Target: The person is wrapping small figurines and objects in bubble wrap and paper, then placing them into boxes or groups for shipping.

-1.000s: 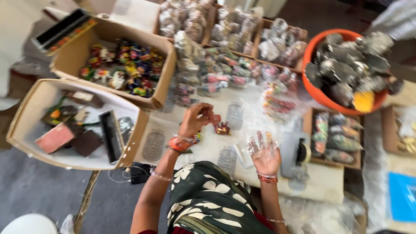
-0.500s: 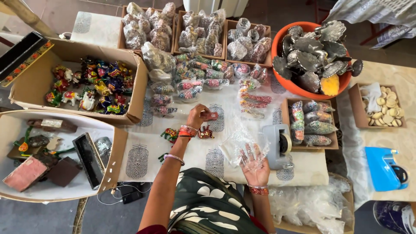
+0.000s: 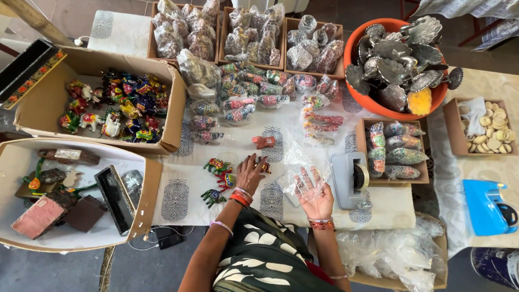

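My left hand (image 3: 249, 174) rests on the white printed cloth (image 3: 178, 178), its fingers closed around a small painted figurine (image 3: 265, 166). Just left of it lie several small colourful animal figurines (image 3: 217, 165). My right hand (image 3: 312, 190) is raised palm up with its fingers inside a clear plastic bag (image 3: 300, 168). A small red figurine (image 3: 263, 141) lies on the cloth a little beyond both hands.
A grey tape dispenser (image 3: 350, 178) stands right of my right hand. A cardboard box of painted figurines (image 3: 116, 105) and a white box (image 3: 21, 162) sit at left. Bagged figurines (image 3: 254, 92), an orange tub of metal pieces (image 3: 397, 59) and a blue device (image 3: 486, 205) surround the cloth.
My left hand has come nearer to me with the small figurine, and my right hand with the clear bag has stayed beside it. The view has shifted.
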